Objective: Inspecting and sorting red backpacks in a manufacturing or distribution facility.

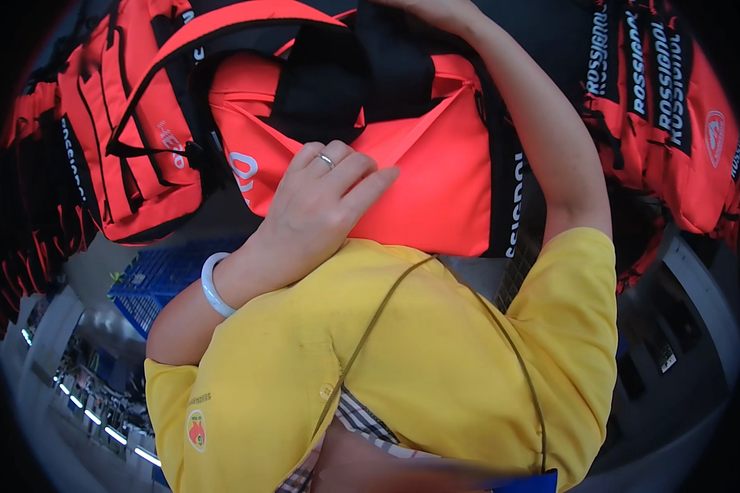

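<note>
A bright red bag (432, 193) with black side panels and wide black straps (325, 78) lies against the front of my yellow shirt. Its upper front edge dips in a V toward my left hand (325, 185), which wears a ring and a pale bangle. The fingers of that hand bend over this edge and appear to grip it; their tips are hidden. My right arm reaches around the bag's far right side. At the top edge of the picture, my right hand (436, 10) rests near a black strap, its fingers mostly cut off.
More red and black bags hang or stand in rows at the left (131, 140) and right (699, 140). A blue plastic crate (177, 275) sits below the left bags. Lit strip lights (107, 431) show at the lower left.
</note>
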The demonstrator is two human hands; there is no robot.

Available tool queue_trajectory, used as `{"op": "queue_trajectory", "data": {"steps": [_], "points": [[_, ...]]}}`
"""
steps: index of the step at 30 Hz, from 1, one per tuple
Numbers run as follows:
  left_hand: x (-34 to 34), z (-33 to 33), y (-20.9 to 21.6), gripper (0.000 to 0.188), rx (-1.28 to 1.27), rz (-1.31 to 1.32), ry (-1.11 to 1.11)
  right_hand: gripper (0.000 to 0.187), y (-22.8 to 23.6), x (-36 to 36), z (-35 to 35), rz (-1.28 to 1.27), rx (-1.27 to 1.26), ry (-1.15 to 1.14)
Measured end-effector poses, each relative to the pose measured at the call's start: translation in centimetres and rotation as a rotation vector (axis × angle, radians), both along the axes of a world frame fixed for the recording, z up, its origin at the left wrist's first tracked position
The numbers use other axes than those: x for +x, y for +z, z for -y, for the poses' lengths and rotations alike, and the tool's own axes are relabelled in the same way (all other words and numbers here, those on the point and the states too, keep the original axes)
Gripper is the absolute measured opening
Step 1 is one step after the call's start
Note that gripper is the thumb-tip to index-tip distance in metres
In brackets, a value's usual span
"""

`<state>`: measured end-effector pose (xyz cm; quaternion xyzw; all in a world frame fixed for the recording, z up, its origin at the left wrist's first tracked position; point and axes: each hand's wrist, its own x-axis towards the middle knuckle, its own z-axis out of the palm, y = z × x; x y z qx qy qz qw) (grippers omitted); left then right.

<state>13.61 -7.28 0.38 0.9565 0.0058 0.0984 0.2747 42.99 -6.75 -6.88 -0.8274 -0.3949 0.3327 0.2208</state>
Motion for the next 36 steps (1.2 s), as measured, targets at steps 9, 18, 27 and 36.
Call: {"op": "queue_trajectory", "data": {"steps": [9, 18, 27, 36], "points": [[1.2, -0.5, -1.3, 0.034, 0.033, -0.197, -0.042, 0.062, -5.0, 0.1, 0.2, -0.120, 0.055, -0.081], [2.3, -0.9, -1.3, 0.037, 0.206, -0.392, 0.159, 0.028, -3.4, -2.6, 7.7, 0.564, 0.696, 0.257], [-0.9, -8.7, -3.7, 0.041, 0.389, -0.484, 0.321, 0.030, -0.3, -8.3, 11.2, 0.028, 0.453, 0.556], [-4.7, -7.9, -2.3, 0.038, 0.190, -0.426, 0.293, 0.043, 2.0, -10.7, 11.1, 0.093, 0.428, 0.583]]}}
